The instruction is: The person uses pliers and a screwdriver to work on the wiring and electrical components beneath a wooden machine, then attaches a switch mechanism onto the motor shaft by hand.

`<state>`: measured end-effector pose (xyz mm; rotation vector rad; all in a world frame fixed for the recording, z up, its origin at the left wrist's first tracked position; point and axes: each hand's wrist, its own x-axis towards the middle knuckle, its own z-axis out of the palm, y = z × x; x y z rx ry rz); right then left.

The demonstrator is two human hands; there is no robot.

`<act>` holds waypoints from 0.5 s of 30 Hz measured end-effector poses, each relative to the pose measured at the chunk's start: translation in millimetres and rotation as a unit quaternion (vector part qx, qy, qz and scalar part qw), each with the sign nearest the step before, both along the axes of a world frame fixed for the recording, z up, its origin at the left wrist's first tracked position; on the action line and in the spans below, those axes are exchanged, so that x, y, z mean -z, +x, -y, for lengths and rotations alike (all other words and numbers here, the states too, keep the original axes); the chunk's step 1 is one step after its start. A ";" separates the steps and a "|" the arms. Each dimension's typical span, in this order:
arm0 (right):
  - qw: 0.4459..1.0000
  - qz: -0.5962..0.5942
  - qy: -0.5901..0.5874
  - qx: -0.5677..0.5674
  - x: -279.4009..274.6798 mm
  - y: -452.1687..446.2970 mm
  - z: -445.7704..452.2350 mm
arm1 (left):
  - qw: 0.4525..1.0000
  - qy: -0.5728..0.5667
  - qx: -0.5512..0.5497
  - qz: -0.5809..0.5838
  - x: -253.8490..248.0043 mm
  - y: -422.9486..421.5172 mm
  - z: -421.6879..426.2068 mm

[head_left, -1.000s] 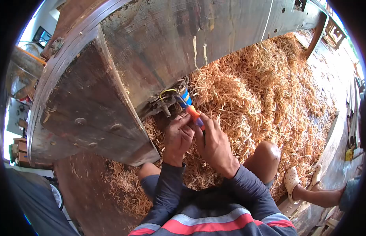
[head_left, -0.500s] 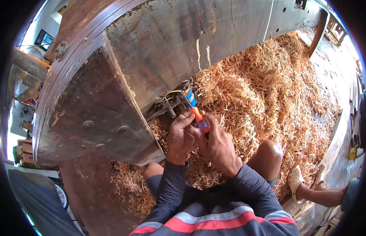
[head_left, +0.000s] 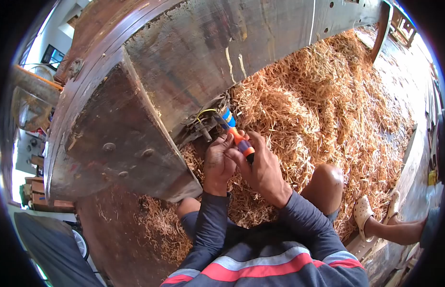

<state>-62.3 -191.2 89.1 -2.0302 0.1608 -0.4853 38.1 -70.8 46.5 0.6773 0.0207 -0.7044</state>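
An orange and purple screwdriver (head_left: 241, 145) points up and left, its dark shaft beside a blue cylindrical part (head_left: 229, 117) on the machine. My right hand (head_left: 264, 167) wraps round its handle. With fingers pinched near the front of the handle, my left hand (head_left: 218, 160) touches it or something small there; what exactly it grips is hidden. A yellow wire (head_left: 205, 112) curves over the metal mechanism (head_left: 203, 129), just beyond both hands.
A large dark metal body (head_left: 194, 57) spans the top, with a bolted plate (head_left: 122, 138) at left. Wood shavings (head_left: 303, 110) heap beneath it. Another person's feet in beige clogs (head_left: 364, 215) rest at lower right, near a wooden beam (head_left: 410, 160).
The view has shifted slightly. The fingers of my right hand have changed position on the handle, and more of its dark end shows. Both hands stay by the mechanism.
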 end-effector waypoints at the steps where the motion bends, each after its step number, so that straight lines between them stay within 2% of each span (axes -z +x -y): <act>1: 0.996 -0.071 0.051 -0.032 -1.3 1.1 2.7 | 0.999 -0.024 0.029 0.022 -2.1 0.5 -0.2; 2: 0.993 -0.087 0.076 -0.037 -2.3 1.7 3.8 | 0.999 0.007 -0.038 -0.029 -2.3 -4.8 5.7; 3: 0.993 -0.080 0.075 -0.038 1.3 4.2 3.3 | 0.999 0.006 -0.039 -0.023 -3.4 -6.6 9.9; 5: 0.994 0.086 -0.069 0.021 13.3 7.4 -1.3 | 0.996 0.055 -0.069 0.003 -4.7 -10.3 14.9; 7: 0.994 0.088 -0.066 0.021 9.0 3.6 -0.7 | 0.992 0.079 -0.094 0.034 -4.0 -15.3 17.4; 8: 0.989 0.101 -0.104 0.021 10.5 3.1 1.3 | 0.960 0.180 -0.159 0.141 2.7 -17.2 16.4; 9: 0.983 0.113 -0.143 0.021 12.8 3.2 3.9 | 0.904 0.275 -0.218 0.245 2.2 -19.7 17.6; 10: 0.972 0.135 -0.189 0.024 19.1 5.5 7.6 | 0.831 0.416 -0.238 0.282 -0.8 -14.4 14.5; 11: 0.973 0.134 -0.186 0.027 21.3 6.3 7.9 | 0.831 0.418 -0.234 0.283 -4.9 -7.9 11.5; 12: 0.984 0.126 -0.121 0.018 21.0 7.2 5.4 | 0.684 0.500 -0.278 0.454 -12.6 -2.7 8.7; 13: 0.992 0.117 -0.055 0.007 20.7 8.2 2.6 | 0.496 0.552 -0.306 0.596 -19.7 1.9 6.3; 14: 0.988 0.142 -0.048 0.024 22.0 11.6 1.2 | 0.496 0.554 -0.305 0.595 -27.4 8.1 6.1; 15: 0.988 0.143 -0.047 0.023 21.1 10.9 -0.3 | 0.467 0.571 -0.289 0.611 -35.3 15.4 7.0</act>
